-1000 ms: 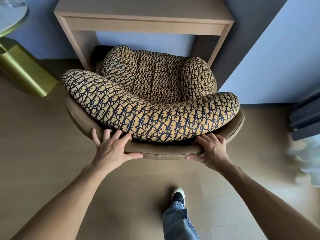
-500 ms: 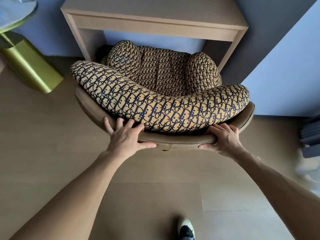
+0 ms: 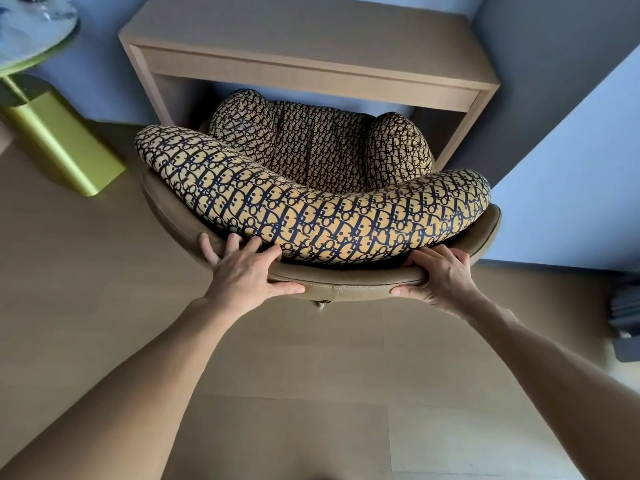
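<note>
Fingers [image 3: 239, 242] of left hand [image 3: 249, 271] and right hand [image 3: 443, 275] were spread, curled over the back rim of the patterned chair [image 3: 329, 223], centre frame, seat partly under the desk [image 3: 311, 39]; step judged tucking-in, next needing an even, straight push.

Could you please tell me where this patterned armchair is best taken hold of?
Take the armchair by its tan backrest rim from behind, one hand each side of centre, as the left hand and right hand do: the rounded edge lets fingers wrap over, and the seat front sits under the desk.
</note>
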`<state>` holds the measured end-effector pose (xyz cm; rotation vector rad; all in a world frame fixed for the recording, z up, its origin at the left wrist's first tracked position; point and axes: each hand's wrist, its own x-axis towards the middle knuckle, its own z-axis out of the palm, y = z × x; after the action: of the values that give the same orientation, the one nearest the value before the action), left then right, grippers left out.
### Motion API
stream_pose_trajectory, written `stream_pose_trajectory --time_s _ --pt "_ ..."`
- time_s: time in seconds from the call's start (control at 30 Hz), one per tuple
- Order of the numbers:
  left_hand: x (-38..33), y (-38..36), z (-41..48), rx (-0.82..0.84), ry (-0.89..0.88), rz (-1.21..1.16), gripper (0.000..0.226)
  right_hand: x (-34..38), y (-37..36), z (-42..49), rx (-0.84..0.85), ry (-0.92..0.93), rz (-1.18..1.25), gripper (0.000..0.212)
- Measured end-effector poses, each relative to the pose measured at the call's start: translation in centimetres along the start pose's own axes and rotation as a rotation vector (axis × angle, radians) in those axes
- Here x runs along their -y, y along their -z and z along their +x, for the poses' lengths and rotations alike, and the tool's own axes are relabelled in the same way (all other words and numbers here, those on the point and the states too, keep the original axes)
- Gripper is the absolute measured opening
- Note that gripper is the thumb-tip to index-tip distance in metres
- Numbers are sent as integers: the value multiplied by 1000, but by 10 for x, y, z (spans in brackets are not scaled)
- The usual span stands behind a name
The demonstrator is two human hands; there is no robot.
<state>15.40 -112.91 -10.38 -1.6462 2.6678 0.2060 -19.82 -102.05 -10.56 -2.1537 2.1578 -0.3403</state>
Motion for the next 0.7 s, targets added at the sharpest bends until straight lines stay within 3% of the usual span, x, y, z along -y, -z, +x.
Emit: stream_pose_trajectory --time_s 0.33,0.7 --pt "0 8 58 76 41 -34 92 -26 -2 51 10 21 49 85" --pt "-7 1 42 6 111 -56 92 -27 -6 46 50 5 -9 92"
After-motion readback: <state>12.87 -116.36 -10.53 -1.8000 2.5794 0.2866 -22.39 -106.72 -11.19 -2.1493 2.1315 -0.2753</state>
